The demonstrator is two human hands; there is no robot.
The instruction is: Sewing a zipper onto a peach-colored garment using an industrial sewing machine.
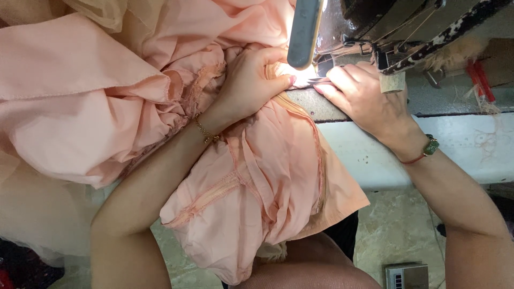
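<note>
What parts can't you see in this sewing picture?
Head view:
- The needle: lost in lamp glare beside the left hand and right hand.
- The sewing machine: its top is cut off by the upper edge.
- The peach fabric: folds hide its shape, and it runs off the left edge.
- The small grey box: cut by the bottom edge.

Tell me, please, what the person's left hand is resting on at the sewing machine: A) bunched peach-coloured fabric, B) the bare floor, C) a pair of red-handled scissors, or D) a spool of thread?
A: the left hand presses down on the gathered peach fabric beside the sewing machine, while the right hand lies by the needle area.
</note>
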